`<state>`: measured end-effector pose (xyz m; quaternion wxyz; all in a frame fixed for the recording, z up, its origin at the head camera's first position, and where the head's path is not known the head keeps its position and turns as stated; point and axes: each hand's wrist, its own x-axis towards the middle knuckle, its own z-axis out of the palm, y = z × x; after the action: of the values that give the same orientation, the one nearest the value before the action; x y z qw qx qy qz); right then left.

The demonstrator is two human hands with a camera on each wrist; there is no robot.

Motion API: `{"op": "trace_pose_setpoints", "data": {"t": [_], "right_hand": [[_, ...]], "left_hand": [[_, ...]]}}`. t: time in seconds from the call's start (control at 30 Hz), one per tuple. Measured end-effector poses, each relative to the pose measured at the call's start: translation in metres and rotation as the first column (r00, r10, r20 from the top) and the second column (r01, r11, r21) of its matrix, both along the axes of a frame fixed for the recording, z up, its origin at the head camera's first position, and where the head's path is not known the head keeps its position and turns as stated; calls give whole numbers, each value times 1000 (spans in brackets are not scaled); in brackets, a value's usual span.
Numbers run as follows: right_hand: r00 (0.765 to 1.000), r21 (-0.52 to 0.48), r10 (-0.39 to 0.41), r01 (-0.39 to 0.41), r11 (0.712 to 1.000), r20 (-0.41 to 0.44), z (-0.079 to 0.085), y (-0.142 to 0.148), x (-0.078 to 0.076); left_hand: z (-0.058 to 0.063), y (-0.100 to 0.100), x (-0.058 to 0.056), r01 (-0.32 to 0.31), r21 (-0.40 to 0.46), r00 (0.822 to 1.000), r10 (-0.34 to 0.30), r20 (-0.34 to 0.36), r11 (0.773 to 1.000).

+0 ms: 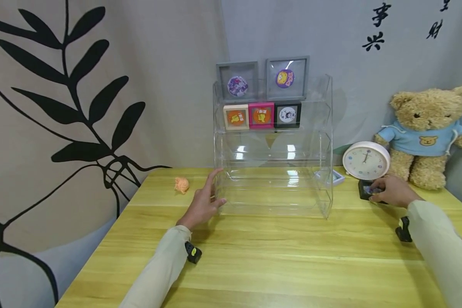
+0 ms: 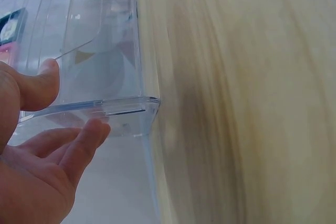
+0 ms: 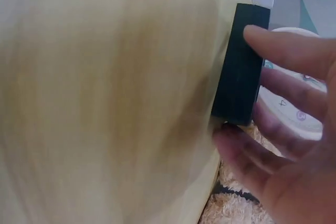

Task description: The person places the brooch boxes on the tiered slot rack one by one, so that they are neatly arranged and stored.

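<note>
A clear acrylic stepped display rack (image 1: 269, 188) stands on the table. My left hand (image 1: 203, 205) is at its lower left side, thumb by the front and fingers along the outer side. In the left wrist view, the left hand (image 2: 47, 166) has its thumb and extended fingers on either side of the rack's clear edge (image 2: 123, 106). To the right, my right hand (image 1: 395, 191) holds a small black display box (image 1: 363, 189), low at the tabletop before the clock. The right wrist view shows the black box (image 3: 239, 69) between the fingers of the right hand (image 3: 299, 171).
Two grey framed cases (image 1: 250, 94) stand on the top tier; beige, pink (image 1: 267, 125) and black boxes sit below. A round clock (image 1: 383, 160) and teddy bear (image 1: 427, 143) stand at right. A pale box (image 1: 338, 178) lies behind the rack, an orange lump (image 1: 182, 185) left.
</note>
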<state>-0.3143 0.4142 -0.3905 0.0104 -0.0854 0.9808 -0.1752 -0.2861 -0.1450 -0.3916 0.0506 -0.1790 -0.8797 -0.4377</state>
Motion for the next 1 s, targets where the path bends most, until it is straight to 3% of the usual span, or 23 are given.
{"op": "trace_pose_setpoints", "data": {"t": [0.13,0.37,0.47,0.7,1.0], "right_hand": [[1000,-24,2,-2,1000,7,0,0,4],[990,-74,34,-24,997,137,3,-5,10],[993,-85,53,-44,995,105,2,-9,14],[995,-91,43,-51,995,-92,1,-15,18],[999,-255,-31,32,967,7,0,-13,21]], "left_hand": [[0,0,2,-2,2,1000,2,4,1000],[0,-1,1,0,6,1000,0,0,1000],[-1,0,1,9,16,1000,-9,-1,1000],[-1,0,1,17,22,1000,-17,8,1000],[-1,-1,1,9,4,1000,-9,-5,1000]]}}
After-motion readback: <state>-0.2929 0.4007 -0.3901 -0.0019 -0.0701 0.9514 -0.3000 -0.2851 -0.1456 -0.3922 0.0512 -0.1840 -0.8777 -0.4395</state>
